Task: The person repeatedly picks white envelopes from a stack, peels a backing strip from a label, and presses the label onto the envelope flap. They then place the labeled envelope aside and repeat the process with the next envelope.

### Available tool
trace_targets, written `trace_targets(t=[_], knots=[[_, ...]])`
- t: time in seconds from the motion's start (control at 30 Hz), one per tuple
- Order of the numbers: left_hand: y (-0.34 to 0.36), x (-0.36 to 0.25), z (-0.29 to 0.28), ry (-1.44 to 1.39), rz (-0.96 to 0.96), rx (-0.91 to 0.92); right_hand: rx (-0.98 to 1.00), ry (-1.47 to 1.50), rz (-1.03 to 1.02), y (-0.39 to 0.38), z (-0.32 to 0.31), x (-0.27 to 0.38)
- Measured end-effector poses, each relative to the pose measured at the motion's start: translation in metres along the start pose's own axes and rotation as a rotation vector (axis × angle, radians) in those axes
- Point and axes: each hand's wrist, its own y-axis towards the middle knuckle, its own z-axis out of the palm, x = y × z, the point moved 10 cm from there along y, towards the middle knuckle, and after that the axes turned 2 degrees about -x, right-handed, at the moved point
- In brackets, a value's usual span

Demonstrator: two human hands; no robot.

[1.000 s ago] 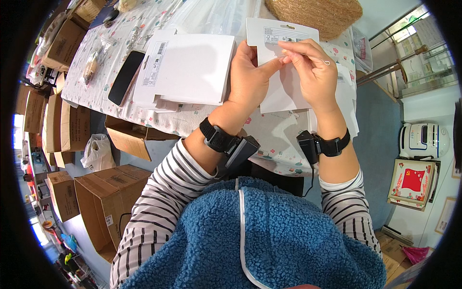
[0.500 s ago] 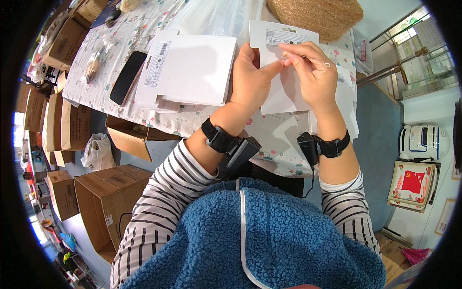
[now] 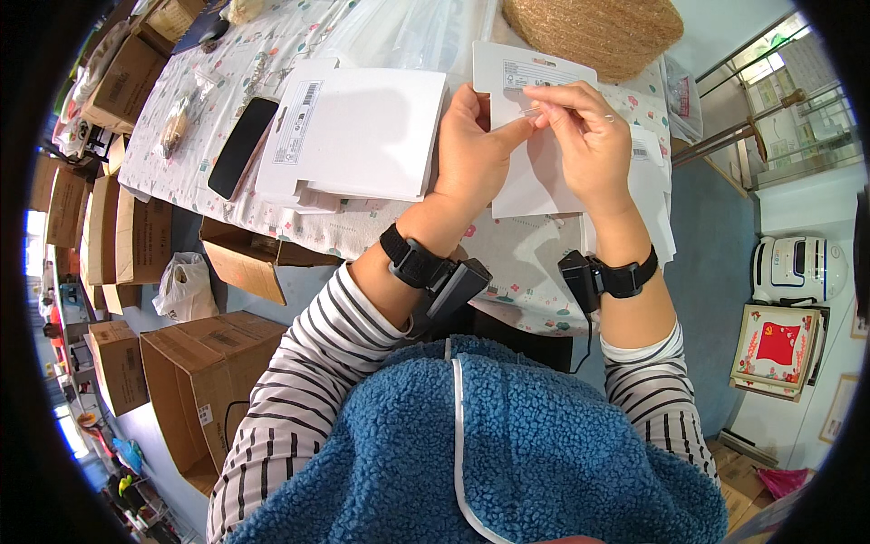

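Note:
My left hand (image 3: 476, 150) is closed, its fingers curled and its thumb stretched toward my right fingertips. What it holds, if anything, is hidden. A thin pale strand (image 3: 532, 111) shows at the pinched fingertips of my right hand (image 3: 594, 145); a small loop stands out by its knuckles. Both hands are over a flat white cardboard package (image 3: 521, 186) with a hang hole and a printed label. To the left of my left hand lies a stack of similar white packages (image 3: 372, 131). More white packaging (image 3: 648, 186) lies under and beside my right wrist.
A black phone (image 3: 243, 150) lies on the patterned tablecloth (image 3: 313, 227), left of the stack. Clear plastic bags (image 3: 408, 32) and a woven straw item (image 3: 594, 32) are at the far side. Cardboard boxes (image 3: 204, 363) and a white plastic bag (image 3: 186, 287) stand on the floor at left.
The top of the package has tilted slightly down and away. My right hand has shifted a little left, and the loop by its knuckles shows smaller.

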Motion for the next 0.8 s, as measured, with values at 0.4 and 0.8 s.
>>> trace_targets(t=[0.4,0.8], knots=[[-0.001,-0.007,0.005,-0.065,-0.017,0.0,-0.095,0.18,0.098,0.003,-0.023,-0.01],[-0.004,-0.01,0.007,-0.096,-0.061,0.015,-0.288,0.212,0.238,-0.001,-0.054,-0.041]])
